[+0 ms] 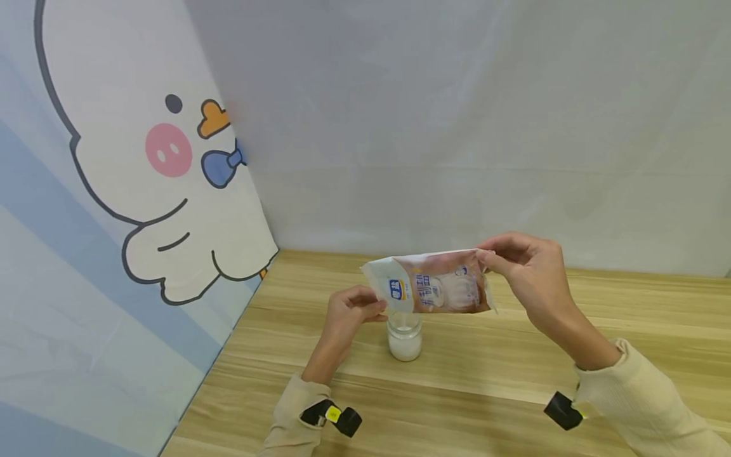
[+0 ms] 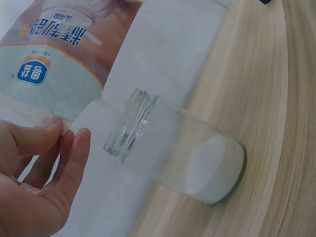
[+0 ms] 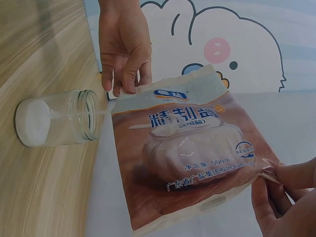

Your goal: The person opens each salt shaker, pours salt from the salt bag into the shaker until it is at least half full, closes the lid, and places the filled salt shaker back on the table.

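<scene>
Hands (image 1: 349, 312) (image 1: 531, 273) on packet (image 1: 440, 285), white salt (image 2: 217, 168) in glass jar (image 2: 170, 143)

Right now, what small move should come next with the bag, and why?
Perhaps raise the right hand slightly to tilt the bag more: white contents fill only the lower part of the jar, and the bag's end by the left hand sits above the jar's open mouth.

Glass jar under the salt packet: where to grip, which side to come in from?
Probably the straight wall of the glass jar, below its threaded neck, wrapping round from the wearer's near side. It stands upright with a round body, and the salt packet is held pouring over its mouth, crowding the top.
</scene>
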The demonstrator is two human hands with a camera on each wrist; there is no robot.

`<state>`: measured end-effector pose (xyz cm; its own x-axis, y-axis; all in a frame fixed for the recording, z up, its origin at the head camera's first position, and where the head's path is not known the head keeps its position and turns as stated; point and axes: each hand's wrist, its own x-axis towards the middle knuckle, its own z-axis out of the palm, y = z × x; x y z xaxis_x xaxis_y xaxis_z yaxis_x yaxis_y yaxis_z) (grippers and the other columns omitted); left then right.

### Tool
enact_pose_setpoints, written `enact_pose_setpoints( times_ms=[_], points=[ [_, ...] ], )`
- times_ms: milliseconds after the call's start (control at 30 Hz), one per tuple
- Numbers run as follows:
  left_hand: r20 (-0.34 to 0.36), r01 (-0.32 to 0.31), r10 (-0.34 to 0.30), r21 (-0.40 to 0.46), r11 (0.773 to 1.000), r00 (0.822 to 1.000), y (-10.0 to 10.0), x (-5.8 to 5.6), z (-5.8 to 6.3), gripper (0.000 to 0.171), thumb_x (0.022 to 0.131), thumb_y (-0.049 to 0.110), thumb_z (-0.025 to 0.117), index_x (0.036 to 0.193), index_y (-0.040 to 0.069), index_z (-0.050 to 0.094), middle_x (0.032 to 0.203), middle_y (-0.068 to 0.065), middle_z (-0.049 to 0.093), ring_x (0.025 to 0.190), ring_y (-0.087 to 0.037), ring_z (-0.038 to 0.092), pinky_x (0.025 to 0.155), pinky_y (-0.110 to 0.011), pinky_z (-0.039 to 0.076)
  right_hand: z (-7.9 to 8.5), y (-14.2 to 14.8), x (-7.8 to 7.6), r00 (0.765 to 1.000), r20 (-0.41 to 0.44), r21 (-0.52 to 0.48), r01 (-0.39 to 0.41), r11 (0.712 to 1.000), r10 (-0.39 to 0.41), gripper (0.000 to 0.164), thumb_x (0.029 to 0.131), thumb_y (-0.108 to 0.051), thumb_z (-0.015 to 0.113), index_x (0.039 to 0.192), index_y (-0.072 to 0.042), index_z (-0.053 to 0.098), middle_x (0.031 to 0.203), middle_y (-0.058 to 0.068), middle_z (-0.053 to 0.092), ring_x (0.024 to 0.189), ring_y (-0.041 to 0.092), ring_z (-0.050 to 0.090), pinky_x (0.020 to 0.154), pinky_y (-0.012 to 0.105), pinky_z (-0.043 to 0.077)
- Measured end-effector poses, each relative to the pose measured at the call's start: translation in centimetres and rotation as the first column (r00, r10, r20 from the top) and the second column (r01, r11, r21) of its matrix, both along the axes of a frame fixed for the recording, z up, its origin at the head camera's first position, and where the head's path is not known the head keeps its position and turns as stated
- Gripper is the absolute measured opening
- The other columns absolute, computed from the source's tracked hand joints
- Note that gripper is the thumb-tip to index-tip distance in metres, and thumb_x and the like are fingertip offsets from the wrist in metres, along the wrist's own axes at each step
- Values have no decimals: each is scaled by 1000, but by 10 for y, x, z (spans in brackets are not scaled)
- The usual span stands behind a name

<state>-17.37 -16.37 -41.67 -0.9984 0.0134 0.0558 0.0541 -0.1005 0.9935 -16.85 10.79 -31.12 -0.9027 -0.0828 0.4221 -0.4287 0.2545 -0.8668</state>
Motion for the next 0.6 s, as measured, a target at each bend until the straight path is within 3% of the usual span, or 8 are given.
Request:
enact_pose_setpoints(
  times_ms=[600],
  points=[
    [0,-10,10,-9,1000,1000,1,0,-2,13,82,-4,69,93,-10,65,88,-14,65,80,-25,65,75,-41,59,0,1,0,1000,-6,-10,-14,1000,14,18,88,-11,68,94,6,68,84,1,67,75,11,64,70,18,55]
  ],
)
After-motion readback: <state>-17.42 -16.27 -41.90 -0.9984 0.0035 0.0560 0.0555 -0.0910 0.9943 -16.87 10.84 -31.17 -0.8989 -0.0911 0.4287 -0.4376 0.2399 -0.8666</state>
